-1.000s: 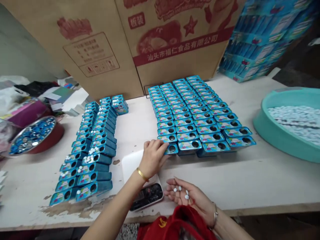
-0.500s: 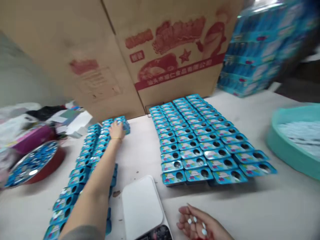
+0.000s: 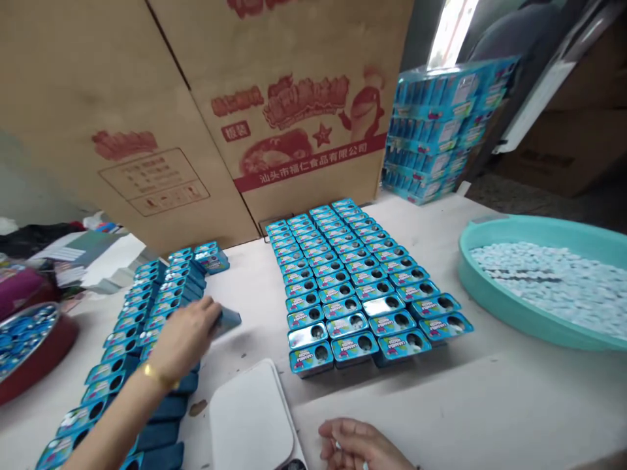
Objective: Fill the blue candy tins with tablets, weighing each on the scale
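My left hand (image 3: 183, 333) grips a small blue candy tin (image 3: 228, 320) and holds it tilted, above the table just behind the white scale (image 3: 252, 414). Under and beside that forearm stand rows of blue tins with round dark openings (image 3: 110, 371). To the right of the scale, my right hand (image 3: 365, 447) is turned palm up with its fingers curled in. A little white candy (image 3: 337, 445) shows between those fingers; the rest of what lies in the palm is hidden.
A block of filled-looking tins (image 3: 343, 277) stands mid-table before a large cardboard box (image 3: 294, 59). At right is a turquoise basin (image 3: 470, 287) of white candies; at left, a red bowl (image 3: 46, 362) of blue pieces. Wrapped tin stacks (image 3: 431, 130) rise behind.
My left hand has come back from the far end of the left rows with a tin in it. My right fingers have curled over the white candies. The view has swung right.
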`<state>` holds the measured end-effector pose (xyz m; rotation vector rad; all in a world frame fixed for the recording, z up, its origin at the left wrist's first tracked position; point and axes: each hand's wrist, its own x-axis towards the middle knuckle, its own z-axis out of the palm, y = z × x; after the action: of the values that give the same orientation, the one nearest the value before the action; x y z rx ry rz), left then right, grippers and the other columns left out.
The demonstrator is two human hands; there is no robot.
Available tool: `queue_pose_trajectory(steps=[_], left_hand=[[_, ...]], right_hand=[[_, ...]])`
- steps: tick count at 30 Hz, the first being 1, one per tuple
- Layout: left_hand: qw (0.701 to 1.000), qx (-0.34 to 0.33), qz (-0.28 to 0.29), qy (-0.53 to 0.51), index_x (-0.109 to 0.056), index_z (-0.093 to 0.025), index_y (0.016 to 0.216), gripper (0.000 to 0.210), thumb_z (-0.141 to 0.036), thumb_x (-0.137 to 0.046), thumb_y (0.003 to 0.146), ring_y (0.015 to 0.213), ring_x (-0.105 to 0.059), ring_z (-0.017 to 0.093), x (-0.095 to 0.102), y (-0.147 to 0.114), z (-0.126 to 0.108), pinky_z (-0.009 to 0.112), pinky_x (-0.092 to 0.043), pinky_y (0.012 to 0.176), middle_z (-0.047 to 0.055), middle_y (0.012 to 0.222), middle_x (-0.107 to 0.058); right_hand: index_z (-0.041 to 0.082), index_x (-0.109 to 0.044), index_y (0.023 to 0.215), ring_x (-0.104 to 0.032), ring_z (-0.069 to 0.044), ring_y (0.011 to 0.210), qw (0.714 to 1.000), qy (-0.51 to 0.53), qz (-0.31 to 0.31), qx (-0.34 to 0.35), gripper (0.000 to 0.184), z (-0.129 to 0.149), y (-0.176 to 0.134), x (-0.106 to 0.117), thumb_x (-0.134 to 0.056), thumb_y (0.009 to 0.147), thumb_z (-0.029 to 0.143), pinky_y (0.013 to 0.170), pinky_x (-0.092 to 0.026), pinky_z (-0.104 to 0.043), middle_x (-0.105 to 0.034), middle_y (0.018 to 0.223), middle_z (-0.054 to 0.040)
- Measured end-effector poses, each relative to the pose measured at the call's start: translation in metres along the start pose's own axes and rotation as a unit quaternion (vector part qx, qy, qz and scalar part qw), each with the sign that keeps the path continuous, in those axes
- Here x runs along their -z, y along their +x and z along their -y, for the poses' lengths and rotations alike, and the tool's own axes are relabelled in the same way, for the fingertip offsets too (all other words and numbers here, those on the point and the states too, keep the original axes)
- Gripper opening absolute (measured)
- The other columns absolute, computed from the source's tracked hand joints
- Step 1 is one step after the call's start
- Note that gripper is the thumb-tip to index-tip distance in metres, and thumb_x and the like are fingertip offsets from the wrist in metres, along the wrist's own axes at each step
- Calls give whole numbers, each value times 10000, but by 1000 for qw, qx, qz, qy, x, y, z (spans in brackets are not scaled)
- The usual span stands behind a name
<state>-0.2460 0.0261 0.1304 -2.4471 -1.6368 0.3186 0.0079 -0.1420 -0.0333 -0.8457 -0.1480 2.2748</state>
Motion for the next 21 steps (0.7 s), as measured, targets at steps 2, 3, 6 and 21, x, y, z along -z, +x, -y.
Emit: queue_pose_trajectory(steps=[2, 3, 6, 21], left_hand=[[999, -13, 46, -15, -544, -193, 778, 130, -268, -472, 857, 768, -577, 206, 12, -38, -33, 302, -400, 673, 48, 842, -575], [998, -18, 56, -21, -539, -195, 792, 118, -263, -474, 862, 772, -580, 205, 14, -53, -48, 303, -404, 678, 46, 849, -583], [996, -31, 74, -40, -523, -191, 838, 73, -256, -498, 862, 779, -585, 209, 13, -81, -78, 310, -412, 680, 44, 851, -603], [961, -170, 9, -217, -522, -178, 1026, 184, -283, -416, 919, 836, -522, 183, -45, -154, -241, 298, -467, 687, 65, 954, -531]], right_hand=[[107, -642, 775, -617, -104, 496, 1000, -21, 14, 0, 432, -5, -3, -4, -823, 527, 411, 504, -414, -196, -662, 620, -29], [103, -644, 772, -604, -90, 486, 999, -29, 15, 7, 406, -7, -8, -7, -820, 544, 390, 500, -413, -188, -658, 616, -24], [90, -652, 797, -591, -66, 510, 999, -27, 2, 28, 269, -10, -26, -17, -759, 662, 296, 512, -418, -164, -665, 643, -30], [188, -576, 578, -528, -70, 380, 986, 151, -30, -69, 307, -20, -75, -18, -566, 845, 339, 408, -441, -154, -539, 415, 54]])
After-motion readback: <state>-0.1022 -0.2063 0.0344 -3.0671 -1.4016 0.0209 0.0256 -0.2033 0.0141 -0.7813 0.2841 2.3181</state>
